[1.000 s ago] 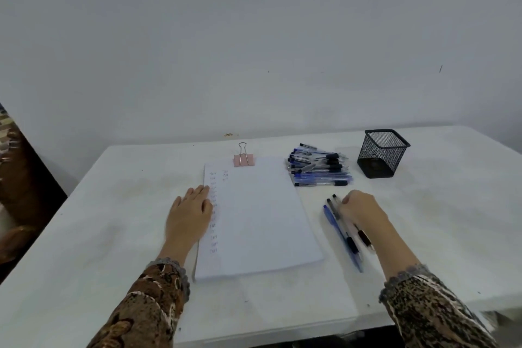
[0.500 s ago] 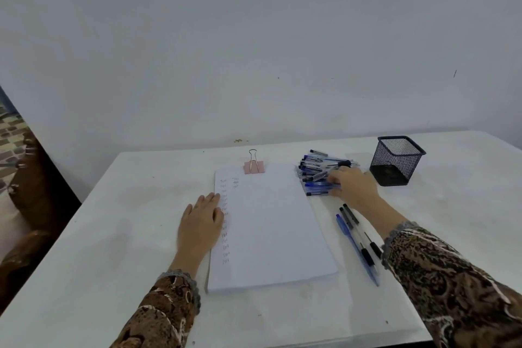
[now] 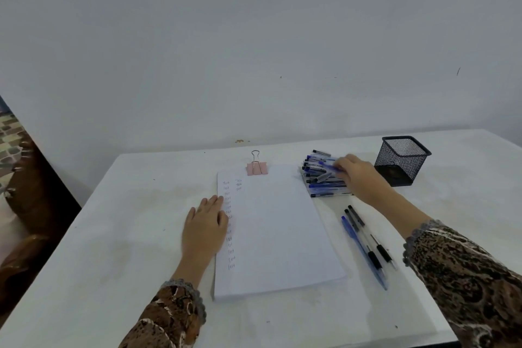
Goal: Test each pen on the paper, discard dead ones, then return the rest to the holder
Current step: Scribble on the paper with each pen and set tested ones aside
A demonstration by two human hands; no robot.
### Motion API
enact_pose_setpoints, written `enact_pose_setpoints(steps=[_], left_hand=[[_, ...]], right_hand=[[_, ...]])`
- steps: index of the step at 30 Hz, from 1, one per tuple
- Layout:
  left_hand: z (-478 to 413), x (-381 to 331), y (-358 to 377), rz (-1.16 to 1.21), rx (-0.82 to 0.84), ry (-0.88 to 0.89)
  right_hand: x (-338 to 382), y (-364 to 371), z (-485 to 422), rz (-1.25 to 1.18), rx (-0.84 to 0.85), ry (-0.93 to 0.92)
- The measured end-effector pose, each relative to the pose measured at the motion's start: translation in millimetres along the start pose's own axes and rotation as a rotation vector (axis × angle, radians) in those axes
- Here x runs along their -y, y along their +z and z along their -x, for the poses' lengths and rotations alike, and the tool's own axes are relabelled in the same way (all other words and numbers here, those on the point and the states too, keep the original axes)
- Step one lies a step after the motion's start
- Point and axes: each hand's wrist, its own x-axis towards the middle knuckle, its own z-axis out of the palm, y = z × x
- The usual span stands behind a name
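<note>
A stack of white paper point(image 3: 276, 232) lies mid-table, with small handwritten marks down its left side and a pink binder clip point(image 3: 256, 167) at its top edge. My left hand point(image 3: 204, 226) rests flat on the paper's left edge, fingers together. A pile of blue and black pens point(image 3: 319, 175) lies right of the clip. My right hand point(image 3: 357, 175) reaches onto that pile, its fingers pinching a blue pen point(image 3: 329, 167). Three pens point(image 3: 367, 246) lie side by side right of the paper. The black mesh holder point(image 3: 401, 159) stands upright beyond my right hand.
The white table point(image 3: 113, 248) runs to a plain wall at the back. Its right edge passes behind the holder, and its front edge is near my sleeves. Brown furniture point(image 3: 25, 206) stands off the table's left side.
My right hand left the three pens beside the paper, moved up to the pile, and closed its fingers on a blue pen. My left hand has stayed on the paper.
</note>
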Motion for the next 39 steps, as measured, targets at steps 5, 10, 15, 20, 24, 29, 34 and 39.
enact_pose_setpoints(steps=[5,10,15,20,24,29,34,39], left_hand=[[-0.7,-0.4,-0.1,-0.032,0.009,0.012],[-4.6,-1.0,-2.6,-0.037,0.053,0.001],[-9.3,0.5,-1.8,-0.093,0.099,0.012],[-13.2,0.0,0.8,-0.134,0.101,0.025],[-11.6,0.8,1.1,-0.106,0.085,0.022],[-10.7,1.8,2.7,-0.115,0.064,0.026],[-11.9,2.0,3.9,-0.113,0.057,0.031],[-12.8,3.6,5.7,-0.103,0.052,0.032]], right_hand=[[61.5,-17.3,-12.9,-1.046,-0.027,0.259],[107.9,10.6,-19.0,-2.053,-0.059,0.623],[121.8,55.0,-17.6,-2.277,-0.256,0.766],[129.5,71.2,-26.9,-2.408,-0.325,0.775],[136.6,85.3,-44.3,-2.32,-0.221,0.755],[144.3,102.7,-57.4,-2.076,-0.155,0.771],[151.0,109.1,-67.6,-1.945,-0.111,0.587],[156.4,113.9,-70.4,-1.561,-0.045,0.489]])
